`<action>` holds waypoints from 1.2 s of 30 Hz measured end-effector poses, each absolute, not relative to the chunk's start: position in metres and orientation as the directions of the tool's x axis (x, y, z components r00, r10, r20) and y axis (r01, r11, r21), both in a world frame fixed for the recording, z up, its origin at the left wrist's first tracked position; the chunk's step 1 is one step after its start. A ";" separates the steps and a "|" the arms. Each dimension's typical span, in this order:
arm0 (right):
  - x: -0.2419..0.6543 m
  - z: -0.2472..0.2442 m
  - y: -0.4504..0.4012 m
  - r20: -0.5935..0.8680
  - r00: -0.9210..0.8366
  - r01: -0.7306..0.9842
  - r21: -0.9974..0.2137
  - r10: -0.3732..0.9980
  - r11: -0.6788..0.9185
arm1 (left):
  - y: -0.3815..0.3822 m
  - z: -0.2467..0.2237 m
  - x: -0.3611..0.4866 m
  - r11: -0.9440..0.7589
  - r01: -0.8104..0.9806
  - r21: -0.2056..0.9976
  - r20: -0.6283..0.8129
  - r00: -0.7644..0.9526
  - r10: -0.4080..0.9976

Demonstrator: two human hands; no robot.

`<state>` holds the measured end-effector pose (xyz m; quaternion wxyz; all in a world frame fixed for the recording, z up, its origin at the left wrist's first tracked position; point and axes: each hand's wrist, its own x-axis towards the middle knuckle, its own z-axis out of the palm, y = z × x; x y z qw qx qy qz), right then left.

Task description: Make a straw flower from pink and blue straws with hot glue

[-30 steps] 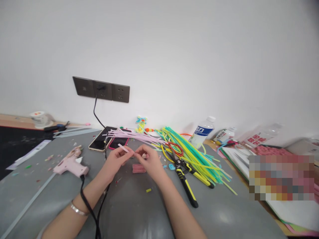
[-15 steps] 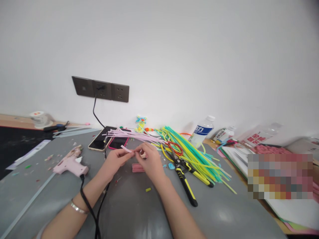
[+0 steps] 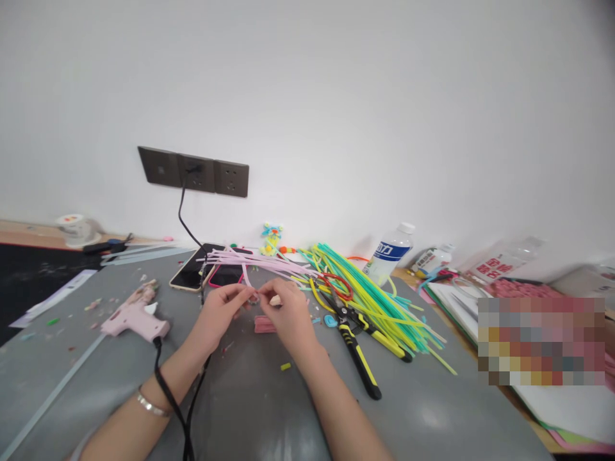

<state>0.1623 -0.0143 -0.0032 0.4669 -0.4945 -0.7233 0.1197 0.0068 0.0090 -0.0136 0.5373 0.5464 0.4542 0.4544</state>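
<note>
My left hand (image 3: 221, 315) is pinched at the fingertips on a thin pale pink pipe cleaner (image 3: 246, 275), whose free end now points up and away. Fingertip to fingertip with it, my right hand (image 3: 289, 315) is closed too, at the near end of the same pipe cleaner; the exact grip is hidden by the fingers. A small pale pink shape shows at the right hand's curled fingers, too small to name. Just below the hands lies a bundle of short dusty-pink pieces (image 3: 265, 324). Behind them spreads a pile of long pink pipe cleaners (image 3: 269, 260).
Yellow-and-black handled cutters (image 3: 355, 349) lie right of my hands, beside green and yellow pipe cleaners (image 3: 379, 301). Left are a pink glue gun (image 3: 139, 320), its black cable (image 3: 166, 378) crossing my left forearm, and a phone (image 3: 189, 272). A bottle (image 3: 390, 253) stands behind.
The pink pipe cleaner's free end has swung from pointing left to pointing more upright. Both hands have shifted only slightly, fingertips still together.
</note>
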 end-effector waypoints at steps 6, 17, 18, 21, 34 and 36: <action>0.162 -0.007 -0.014 0.405 -0.011 0.461 -0.809 0.914 0.364 | 0.013 -0.011 0.001 -0.121 0.092 0.988 0.111 0.105 0.988; 0.156 -0.010 -0.007 0.220 0.059 0.017 -0.976 0.974 0.219 | 0.009 -0.014 0.009 -0.195 0.164 0.967 0.138 0.305 0.942; 0.157 -0.010 -0.006 0.220 0.050 0.018 -0.975 0.974 0.219 | 0.009 -0.014 0.008 -0.203 0.161 0.966 0.147 0.306 0.941; 0.158 -0.009 -0.006 0.206 0.025 0.005 -0.978 0.978 0.206 | 0.009 -0.013 0.007 -0.206 0.133 0.969 0.159 0.299 0.941; 0.165 -0.012 -0.001 0.179 -0.016 -0.087 -0.980 0.984 0.177 | 0.008 -0.010 0.010 -0.127 0.054 0.990 0.095 0.396 0.913; 0.168 -0.009 -0.001 0.188 -0.020 -0.081 -0.979 0.982 0.186 | 0.007 -0.009 0.011 -0.112 0.065 0.992 0.074 0.420 0.905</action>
